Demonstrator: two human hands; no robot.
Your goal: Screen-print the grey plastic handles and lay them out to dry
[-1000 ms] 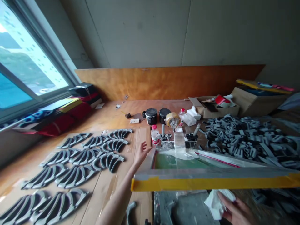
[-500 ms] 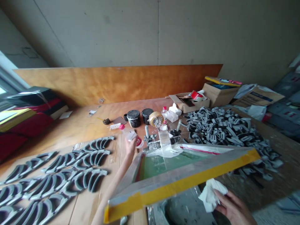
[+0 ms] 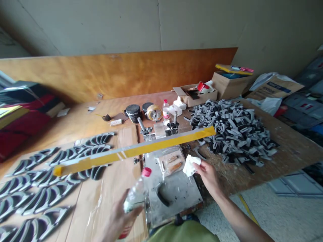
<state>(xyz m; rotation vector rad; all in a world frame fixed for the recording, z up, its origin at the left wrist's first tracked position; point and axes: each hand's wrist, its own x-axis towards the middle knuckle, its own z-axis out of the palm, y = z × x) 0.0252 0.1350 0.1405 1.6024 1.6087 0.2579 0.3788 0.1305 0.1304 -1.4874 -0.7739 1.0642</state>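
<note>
Low at the front, my left hand (image 3: 117, 216) is wrapped round a clear plastic bottle (image 3: 136, 191) with a red cap; the bottle leans to the right and is slightly blurred. My right hand (image 3: 209, 176) pinches a crumpled white tissue (image 3: 189, 165) over the right edge of a grey metal plate (image 3: 180, 195). On that plate lies a dark curved piece (image 3: 163, 197), behind it a pale block (image 3: 172, 162) with brown patches. Above the plate, a frame edged in yellow tape (image 3: 141, 150) shows nearly edge-on, so its mesh is hidden.
Rows of grey curved parts (image 3: 41, 196) lie on cardboard at left. A heap of grey and black parts (image 3: 232, 131) covers the right side. Behind stand black tubs (image 3: 133, 113), a tape roll (image 3: 154, 113), another bottle (image 3: 166, 110) and cardboard boxes (image 3: 229, 84).
My left hand has brought the bottle from behind the frame to the front. The frame has tilted up to edge-on, baring the plate. My right hand and tissue have moved up and left in view.
</note>
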